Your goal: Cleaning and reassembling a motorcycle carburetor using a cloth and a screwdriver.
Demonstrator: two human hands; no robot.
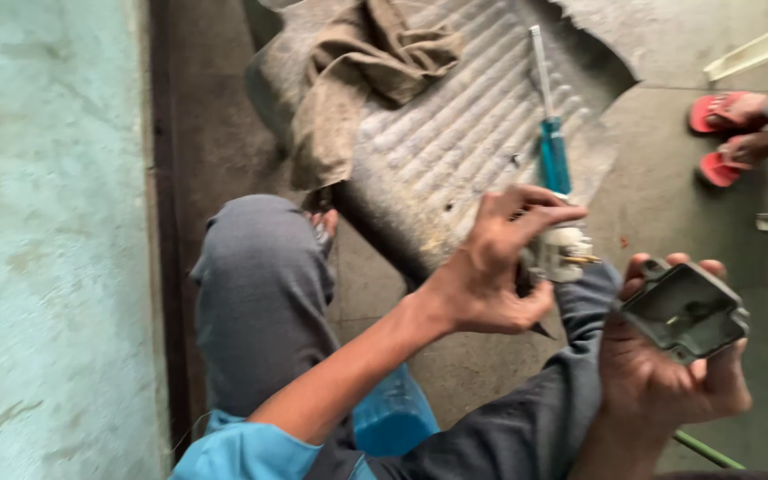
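My left hand (495,267) grips a small white electrical part with brass pins (562,252), held just above my knee. My right hand (660,373) cups a grey box-shaped cover (686,311), its hollow side facing up. The two hands are close together, a short gap between the white part and the cover. A screwdriver with a blue handle and a long metal shaft (551,142) lies on a ribbed grey mat (455,133) on the floor just beyond my left hand.
A brown rag (357,80) is crumpled on the mat. A pale green wall (46,240) runs along the left. Another person's feet in red sandals (726,133) are at the far right. A thin green rod (708,452) lies by my right wrist.
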